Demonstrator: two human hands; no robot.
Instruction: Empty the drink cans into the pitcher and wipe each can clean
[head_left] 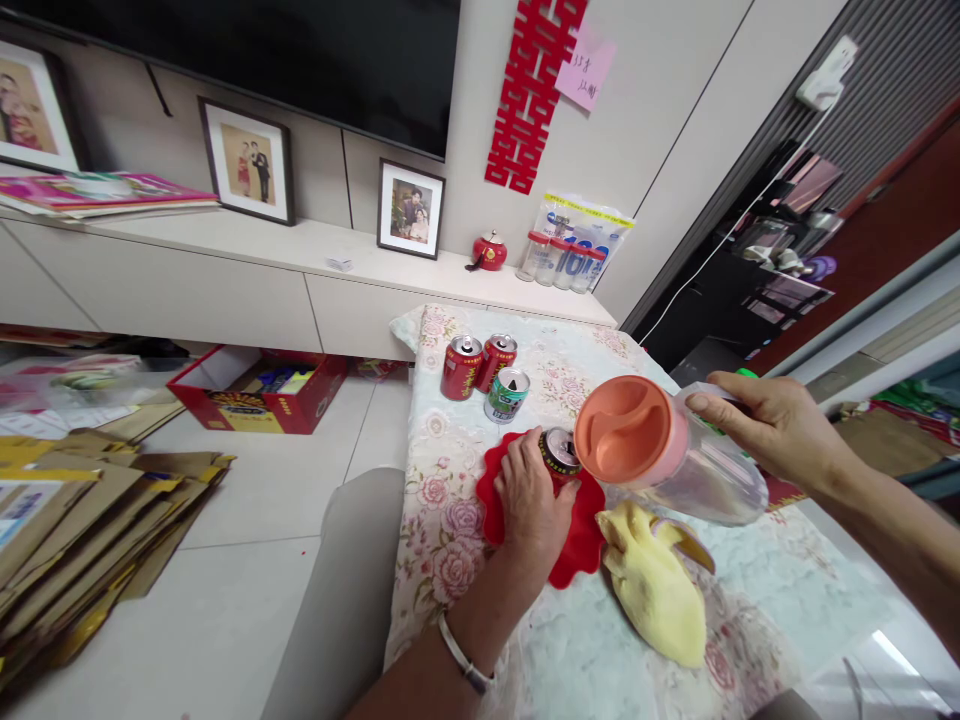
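Observation:
My left hand is wrapped round a dark-topped drink can with its tab opened. The can stands on a red scalloped mat. In my right hand is the handle of a clear plastic pitcher with an orange lid. The pitcher lies tilted to the left, its lid beside the can's top; I cannot tell whether anything flows. Two red cans and a green-and-white can stand behind the mat. A soft yellow thing, perhaps a plush or cloth, lies to its right.
A flowered cloth covers the table. The low cabinet behind bears framed photos, a red pot and several red-lidded jars. A red box and flattened cardboard lie on the floor at left.

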